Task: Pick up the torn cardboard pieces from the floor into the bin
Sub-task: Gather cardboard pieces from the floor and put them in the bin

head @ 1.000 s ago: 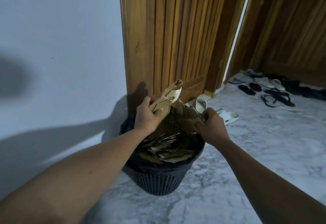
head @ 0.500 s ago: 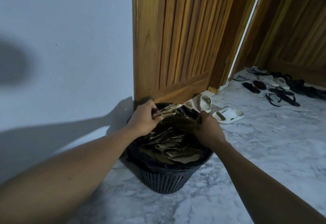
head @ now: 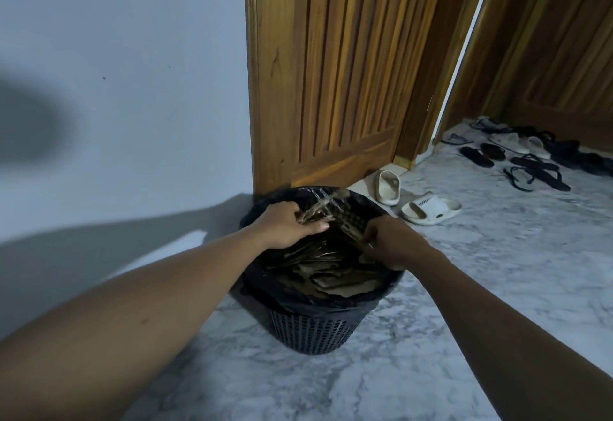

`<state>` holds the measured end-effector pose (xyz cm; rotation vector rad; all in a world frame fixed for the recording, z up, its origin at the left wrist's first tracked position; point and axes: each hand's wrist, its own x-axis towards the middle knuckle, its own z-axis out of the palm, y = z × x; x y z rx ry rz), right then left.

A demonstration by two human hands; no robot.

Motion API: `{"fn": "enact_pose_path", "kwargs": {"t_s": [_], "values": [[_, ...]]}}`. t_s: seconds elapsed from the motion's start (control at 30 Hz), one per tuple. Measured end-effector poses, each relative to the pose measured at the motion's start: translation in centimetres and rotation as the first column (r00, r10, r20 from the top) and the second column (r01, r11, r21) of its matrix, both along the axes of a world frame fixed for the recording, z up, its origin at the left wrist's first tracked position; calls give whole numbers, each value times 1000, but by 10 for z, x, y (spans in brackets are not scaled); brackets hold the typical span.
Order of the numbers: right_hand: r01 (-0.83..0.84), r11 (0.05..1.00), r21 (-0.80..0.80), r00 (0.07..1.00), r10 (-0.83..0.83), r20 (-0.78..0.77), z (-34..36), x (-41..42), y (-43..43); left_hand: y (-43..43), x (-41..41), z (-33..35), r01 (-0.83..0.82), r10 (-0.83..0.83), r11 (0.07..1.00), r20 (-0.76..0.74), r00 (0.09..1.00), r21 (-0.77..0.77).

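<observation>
Both hands have dropped since a second ago: the bundle that was held up against the door (head: 331, 72) is now down inside the bin (head: 311, 334), at the far rim.

- left hand (head: 288, 224): fingers curled round a bundle of cardboard pieces (head: 318, 213) and pushing it into the black liner (head: 331, 299).
- right hand (head: 394, 241): inside the bin mouth on the right. Its back faces the camera and the fingers are hidden, so I can't tell whether it grips the other end of the bundle or just presses down.
- bin contents: a flat pile of torn pieces (head: 335, 276) already fills it nearly to the rim.

Progress: looks late-stage. This load is in the bin but not yet released. No loose cardboard shows on the marble floor (head: 497, 254), only white sandals (head: 428, 210) and dark ones further back. The floor behind and below the camera is out of view, so more scraps may remain there.

Left to do: let go, pull the hands out, check the unseen floor.
</observation>
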<state>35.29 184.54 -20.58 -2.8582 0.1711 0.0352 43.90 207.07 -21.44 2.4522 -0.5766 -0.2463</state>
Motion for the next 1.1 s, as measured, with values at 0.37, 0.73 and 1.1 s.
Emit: {"fn": "enact_pose_path", "kwargs": {"t_s": [0.37, 0.73, 1.1], "values": [[-105, 994, 43, 988, 99, 117, -2, -2, 8, -5, -10, 6, 159, -182, 965, 95, 979, 210], [-61, 994, 89, 994, 69, -86, -10, -4, 8, -2, -20, 10, 57, -91, 962, 117, 989, 269], [372, 838, 401, 923, -288, -254, -4, -30, -31, 45, 11, -21, -321, 319, 947, 69, 945, 12]]}}
